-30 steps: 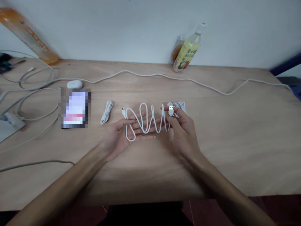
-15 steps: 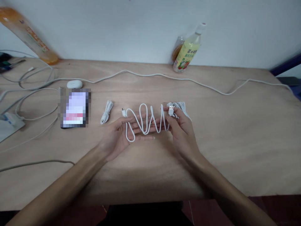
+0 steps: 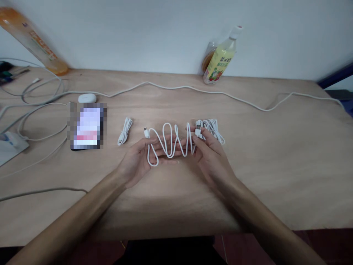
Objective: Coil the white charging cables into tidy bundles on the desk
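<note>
Though partly behind white cable [image 3: 170, 157], left hand [image 3: 135, 158] clamped on it, right hand [image 3: 211, 152] pinched on plug [image 3: 198, 130].

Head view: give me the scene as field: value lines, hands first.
left hand: palm up, fingers extended, thumb at the narrow plug
right hand: pinching the USB plug
held cable: white, loose zigzag between both hands
left bundle: white cable, on table
right bundle: white, partly hidden by right hand
yellow-labelled bottle: table's back edge
</note>
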Demonstrator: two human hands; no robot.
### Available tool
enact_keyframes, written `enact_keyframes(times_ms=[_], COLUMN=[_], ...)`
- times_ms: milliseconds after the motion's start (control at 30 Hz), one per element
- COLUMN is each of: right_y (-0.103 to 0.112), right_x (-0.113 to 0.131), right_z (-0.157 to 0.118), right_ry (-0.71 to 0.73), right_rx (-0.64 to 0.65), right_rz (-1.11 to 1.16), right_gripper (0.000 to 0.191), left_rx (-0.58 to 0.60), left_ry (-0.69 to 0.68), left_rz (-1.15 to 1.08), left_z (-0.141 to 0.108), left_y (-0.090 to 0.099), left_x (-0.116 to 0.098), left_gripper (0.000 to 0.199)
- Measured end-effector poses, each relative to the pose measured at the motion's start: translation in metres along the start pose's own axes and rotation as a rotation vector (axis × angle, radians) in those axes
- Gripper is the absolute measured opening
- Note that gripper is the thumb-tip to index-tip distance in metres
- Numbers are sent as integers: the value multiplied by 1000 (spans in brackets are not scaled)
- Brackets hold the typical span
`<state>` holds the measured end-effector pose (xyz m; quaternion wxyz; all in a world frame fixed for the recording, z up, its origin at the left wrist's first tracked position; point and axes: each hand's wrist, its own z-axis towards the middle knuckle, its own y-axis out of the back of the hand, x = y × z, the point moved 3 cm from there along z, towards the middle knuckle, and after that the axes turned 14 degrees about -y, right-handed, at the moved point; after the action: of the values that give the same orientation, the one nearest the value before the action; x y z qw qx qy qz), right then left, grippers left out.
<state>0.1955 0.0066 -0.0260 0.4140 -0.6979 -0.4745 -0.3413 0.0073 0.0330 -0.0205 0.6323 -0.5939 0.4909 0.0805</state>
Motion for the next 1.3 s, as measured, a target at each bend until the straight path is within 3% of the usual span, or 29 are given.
enact_keyframes(times_ms=[400,767,1300], right_y=[-2,1,2], right_x=[3,8,7], right_z=[-2,-5,-2], right_ry=[16,20,22], right_rx=[17,-3,19], right_rz=[-6,19,106], right_gripper=[31,24,20], left_rx=[10,-183,-162], left_ry=[-15,-50,-56], left_rz=[-30,-4,20], left_z=[-1,1,2], left_y=[0,-10,-10], left_x=[0,-8,-8], left_gripper=[45,62,67])
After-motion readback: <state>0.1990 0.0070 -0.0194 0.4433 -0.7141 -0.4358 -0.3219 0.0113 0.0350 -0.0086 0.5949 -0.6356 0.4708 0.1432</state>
